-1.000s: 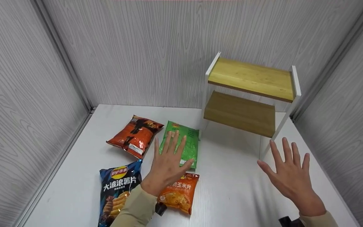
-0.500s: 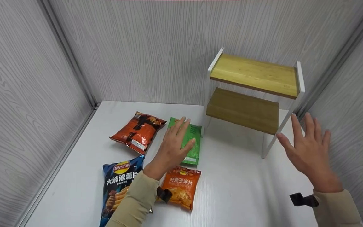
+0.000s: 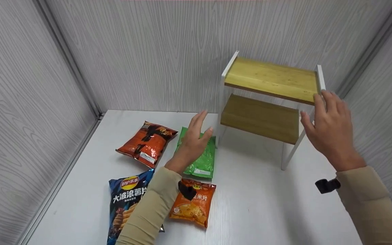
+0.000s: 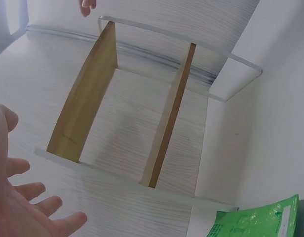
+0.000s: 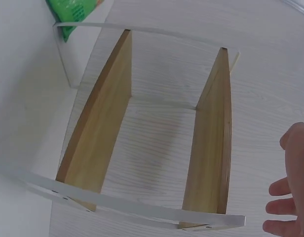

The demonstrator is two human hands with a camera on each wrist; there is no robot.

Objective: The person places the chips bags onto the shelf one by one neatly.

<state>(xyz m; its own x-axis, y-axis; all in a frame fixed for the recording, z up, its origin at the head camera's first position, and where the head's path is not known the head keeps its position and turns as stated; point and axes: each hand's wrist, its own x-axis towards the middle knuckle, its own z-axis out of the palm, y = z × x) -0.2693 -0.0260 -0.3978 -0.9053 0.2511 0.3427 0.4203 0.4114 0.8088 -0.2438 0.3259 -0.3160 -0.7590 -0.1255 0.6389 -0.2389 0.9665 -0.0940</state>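
A two-tier shelf with wooden boards [image 3: 271,80] and white side frames stands at the back right of the white table. My right hand [image 3: 333,129] is raised at its right side, fingers overlapping the upper board's right end in the head view. In the right wrist view the right fingers [image 5: 282,206] are apart from the shelf, with nothing in them. My left hand [image 3: 192,141] hovers over a green chip bag [image 3: 202,163], left of the shelf, also holding nothing. The left wrist view shows the left fingers [image 4: 48,206] spread beside the shelf's left frame [image 4: 112,177].
On the table's left lie a red-and-black chip bag [image 3: 148,143] and a blue chip bag [image 3: 128,194], partly behind the left sleeve. An orange corn-chip bag [image 3: 194,207] lies in front of the green one. Grey wood-grain walls [image 3: 148,61] enclose the table.
My right hand has risen from beside the shelf's foot to the upper board's right end. The left hand has moved forward and slightly right over the green bag. The bags and shelf stay put.
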